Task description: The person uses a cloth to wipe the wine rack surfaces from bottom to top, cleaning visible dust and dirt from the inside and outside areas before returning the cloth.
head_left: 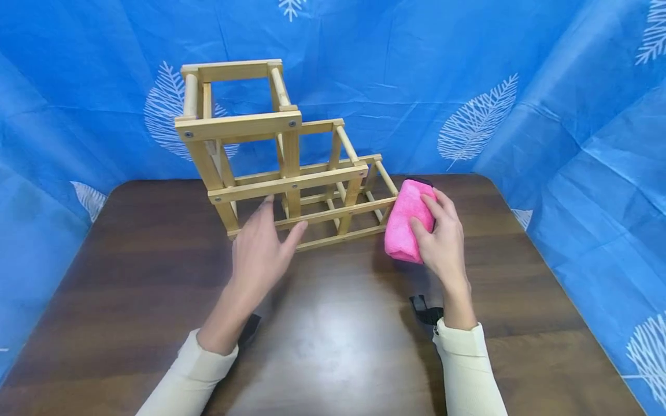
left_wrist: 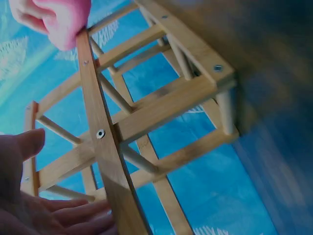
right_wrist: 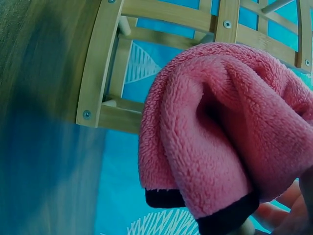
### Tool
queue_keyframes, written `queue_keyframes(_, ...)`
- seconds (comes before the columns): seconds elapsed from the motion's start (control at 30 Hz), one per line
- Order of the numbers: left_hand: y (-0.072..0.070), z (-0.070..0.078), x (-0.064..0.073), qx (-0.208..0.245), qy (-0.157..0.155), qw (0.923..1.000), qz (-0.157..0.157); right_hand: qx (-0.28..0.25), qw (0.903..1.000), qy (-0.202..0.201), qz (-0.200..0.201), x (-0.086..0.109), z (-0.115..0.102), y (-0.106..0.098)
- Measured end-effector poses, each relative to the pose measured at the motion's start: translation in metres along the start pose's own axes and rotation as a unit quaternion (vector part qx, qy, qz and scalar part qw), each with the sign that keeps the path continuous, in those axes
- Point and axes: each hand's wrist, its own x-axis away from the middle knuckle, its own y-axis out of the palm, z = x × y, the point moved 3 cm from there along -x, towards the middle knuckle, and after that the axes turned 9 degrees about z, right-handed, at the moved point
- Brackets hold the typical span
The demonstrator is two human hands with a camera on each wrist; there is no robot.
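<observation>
Wooden rack (head_left: 281, 186): we see it standing on the dark wood-grained tabletop (head_left: 156, 277), toward the far edge, before a blue backdrop (head_left: 374, 75) with white leaf prints (head_left: 478, 118); in the head view its frame steps down from a tall left end to a low right end.
Cream sleeves (head_left: 465, 370): we find one on each forearm, both at the near side, with a black strap (head_left: 429, 315) beside the right wrist.
Left hand (head_left: 260, 248): we note it before the rack's taller part, slightly blurred, fingers extended and thumb spread away from them, nothing in its grasp; the fingertips lie at a front rail (head_left: 322, 178), though we cannot tell whether they touch it.
Right hand (head_left: 442, 237): we see it well apart from the left, clamped on the pink cloth (head_left: 408, 216) between thumb and fingers.
Pink cloth: we locate it at the rack's low right end, overlapping that end in the head view; whether it meets the wood, we cannot tell. In the right wrist view we see plush pile folded into a thick, rounded bundle.
Black edging (right_wrist: 227, 215): we trace it along the cloth's border.
Screws (right_wrist: 227, 24): we pick out round metal heads set in the rack's rails.
</observation>
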Motion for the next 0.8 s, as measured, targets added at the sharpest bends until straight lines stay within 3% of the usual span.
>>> queue_keyframes(0.07,0.008,0.002,-0.009,-0.031,-0.016,0.9991,-0.023,0.001,1.0000,0.002,-0.006,0.000,-0.002,0.002)
queue_keyframes(0.23,0.024,0.003,-0.025,-0.065,-0.009,0.9975,-0.027,0.001,1.0000,0.004,-0.005,0.000,-0.003,0.002)
queue_keyframes(0.37,0.029,0.002,-0.031,-0.059,-0.009,0.9976,-0.034,0.005,1.0000,0.006,0.001,-0.002,-0.004,0.000)
queue_keyframes(0.53,0.025,0.001,-0.033,-0.040,-0.010,0.9972,-0.063,0.009,0.9999,0.003,-0.004,-0.004,-0.008,-0.005)
queue_keyframes(0.67,0.020,-0.004,-0.035,-0.028,-0.012,0.9960,-0.085,0.010,0.9989,-0.015,-0.043,-0.006,-0.013,-0.017)
queue_keyframes(0.8,0.016,-0.015,-0.036,-0.010,-0.005,0.9930,-0.118,0.000,0.9920,-0.026,-0.124,-0.003,-0.017,-0.031)
